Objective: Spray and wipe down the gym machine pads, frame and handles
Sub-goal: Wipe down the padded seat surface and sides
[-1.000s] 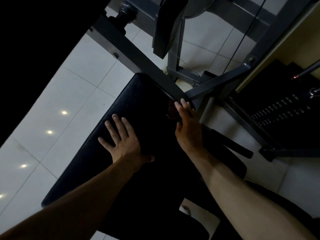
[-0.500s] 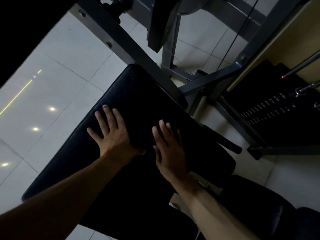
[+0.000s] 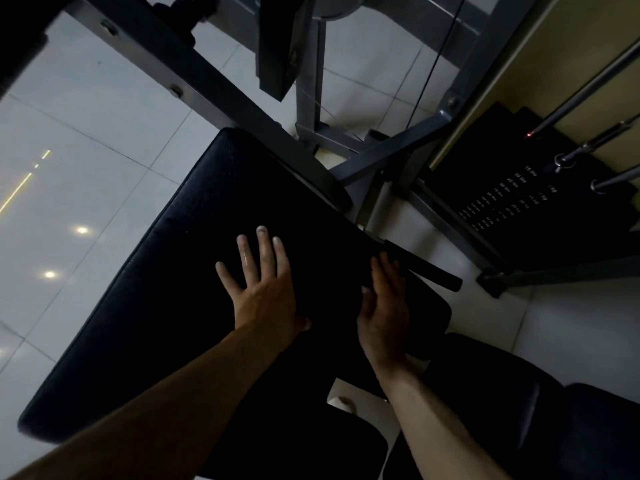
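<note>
A long black machine pad runs diagonally across the middle of the view. My left hand lies flat on it with the fingers spread. My right hand rests with straight fingers on the pad's right edge, its fingertips next to a black foam handle that sticks out to the right. In this dim light I cannot tell whether a dark cloth lies under the right hand. A grey frame beam slants from the upper left down to the pad's far end.
A black weight stack with steel guide rods stands at the right by a yellowish wall. A second black pad hangs on the upright at the top. Another black seat pad is at the bottom right. White floor tiles reflect ceiling lights.
My right hand has come back from the pad's far end by the frame, crossed the middle of the pad and slid to its right edge. The left hand stays flat on the pad.
</note>
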Available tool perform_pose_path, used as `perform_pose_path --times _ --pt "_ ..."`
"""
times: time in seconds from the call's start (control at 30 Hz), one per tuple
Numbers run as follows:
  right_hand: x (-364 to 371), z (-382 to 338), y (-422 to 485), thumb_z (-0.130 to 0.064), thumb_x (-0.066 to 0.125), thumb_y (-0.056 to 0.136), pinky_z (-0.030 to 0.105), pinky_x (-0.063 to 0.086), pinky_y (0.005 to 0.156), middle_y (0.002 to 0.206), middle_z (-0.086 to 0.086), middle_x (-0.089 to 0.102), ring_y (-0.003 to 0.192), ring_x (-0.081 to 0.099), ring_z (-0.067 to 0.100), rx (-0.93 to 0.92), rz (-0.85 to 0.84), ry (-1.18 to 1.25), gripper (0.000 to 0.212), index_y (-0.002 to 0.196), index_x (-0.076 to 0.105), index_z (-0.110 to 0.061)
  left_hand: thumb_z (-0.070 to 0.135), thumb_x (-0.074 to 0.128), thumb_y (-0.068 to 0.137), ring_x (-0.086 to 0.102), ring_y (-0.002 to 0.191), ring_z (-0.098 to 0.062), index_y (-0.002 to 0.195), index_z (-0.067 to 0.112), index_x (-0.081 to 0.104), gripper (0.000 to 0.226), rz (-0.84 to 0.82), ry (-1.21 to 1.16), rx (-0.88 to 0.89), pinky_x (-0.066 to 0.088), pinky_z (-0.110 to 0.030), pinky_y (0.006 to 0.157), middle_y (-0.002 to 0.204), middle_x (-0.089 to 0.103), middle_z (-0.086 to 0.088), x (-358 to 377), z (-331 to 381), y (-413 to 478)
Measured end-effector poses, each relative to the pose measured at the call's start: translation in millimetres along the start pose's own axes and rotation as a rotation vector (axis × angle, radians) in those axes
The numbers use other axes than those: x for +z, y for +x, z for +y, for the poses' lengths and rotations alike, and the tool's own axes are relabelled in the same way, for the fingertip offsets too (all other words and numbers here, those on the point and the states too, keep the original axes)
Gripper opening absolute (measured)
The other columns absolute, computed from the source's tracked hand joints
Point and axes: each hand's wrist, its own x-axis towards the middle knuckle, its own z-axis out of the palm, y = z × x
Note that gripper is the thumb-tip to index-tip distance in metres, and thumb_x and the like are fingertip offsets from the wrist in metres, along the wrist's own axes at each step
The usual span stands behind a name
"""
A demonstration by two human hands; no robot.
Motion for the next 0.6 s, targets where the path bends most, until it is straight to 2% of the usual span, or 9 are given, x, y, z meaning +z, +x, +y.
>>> perform_pose_path --times 0.07,0.1,0.17,0.23,0.3,0.37,0.5,0.57,0.6 --pt "10 -19 9 -0.018 0.05 0.105 0.06 0.026 0.122 0.167 0.003 0.033 0.157 0.02 0.023 0.206 0.095 0.028 0.051 0.156 0.043 -0.014 0.069 0.085 0.06 -0.042 0.143 -0.043 0.154 0.012 -0.031 0.16 -0.011 -0.006 -0.018 -0.003 -0.077 0.115 0.155 -0.049 -0.014 0 3 2" --pt "16 -36 18 -0.018 0.05 0.105 0.059 0.025 0.123 0.166 0.006 0.034 0.157 0.021 0.027 0.23 0.103 0.025 0.052 0.156 0.043 -0.013 0.069 0.085 0.06 -0.042 0.143 -0.043 0.154 0.011 -0.03 0.16 -0.008 -0.011 -0.023 -0.003 -0.077 0.115 0.155 -0.048 -0.014 1 4 2" --pt "27 -63 38 -0.023 0.047 0.104 0.055 0.023 0.125 0.165 0.01 0.035 0.156 0.023 0.03 0.124 0.041 0.019 0.053 0.155 0.044 -0.012 0.07 0.084 0.06 -0.041 0.143 -0.043 0.155 0.011 -0.029 0.159 0.003 -0.016 -0.019 -0.004 -0.077 0.115 0.156 -0.048 -0.014 2 4 1" --pt "32 -77 57 -0.027 0.043 0.104 0.049 0.02 0.128 0.167 0.008 0.032 0.157 0.019 0.027 -0.04 -0.084 -0.002 0.054 0.157 0.041 -0.014 0.071 0.084 0.059 -0.042 0.143 -0.043 0.155 0.012 -0.03 0.161 0.012 -0.001 -0.015 -0.005 -0.076 0.115 0.155 -0.049 -0.013 2 4 0" --pt "25 -68 65 -0.026 0.043 0.107 0.05 0.022 0.127 0.168 0.006 0.029 0.158 0.018 0.023 -0.169 -0.168 -0.029 0.052 0.158 0.04 -0.015 0.071 0.085 0.058 -0.043 0.143 -0.042 0.155 0.012 -0.029 0.161 0.015 0.002 -0.013 -0.008 -0.075 0.116 0.154 -0.05 -0.013 1 4 -2" --pt "9 -41 56 -0.024 0.046 0.108 0.053 0.026 0.125 0.167 0.004 0.032 0.157 0.022 0.023 -0.206 -0.172 -0.03 0.049 0.157 0.042 -0.017 0.069 0.085 0.059 -0.041 0.145 -0.04 0.157 0.013 -0.026 0.158 0.041 0.002 -0.001 -0.007 -0.073 0.117 0.155 -0.048 -0.012 0 4 -4" --pt "-19 8 11 -0.015 0.052 0.106 0.057 0.028 0.122 0.166 0.001 0.033 0.155 0.025 0.022 0.103 -0.012 0.002 0.05 0.155 0.044 -0.019 0.064 0.081 0.07 -0.039 0.147 -0.038 0.16 0.016 -0.02 0.143 0.013 0.118 0.181 -0.003 -0.073 0.119 0.157 -0.047 -0.01 3 22 -7" --pt "-14 -3 11 -0.011 0.052 0.104 0.057 0.025 0.124 0.167 0.001 0.033 0.157 0.02 0.022 0.253 0.011 0.026 0.054 0.157 0.041 -0.019 0.062 0.08 0.073 -0.039 0.147 -0.037 0.16 0.015 -0.02 0.14 -0.026 0.155 0.203 -0.005 -0.073 0.118 0.158 -0.045 -0.008 6 31 -7" --pt "-8 -15 21 -0.011 0.052 0.104 0.056 0.025 0.124 0.166 0.002 0.033 0.157 0.021 0.023 0.261 0.004 0.035 0.055 0.157 0.041 -0.019 0.062 0.079 0.074 -0.039 0.147 -0.037 0.16 0.015 -0.02 0.139 -0.025 0.164 0.197 -0.005 -0.074 0.118 0.159 -0.044 -0.008 8 32 -5"
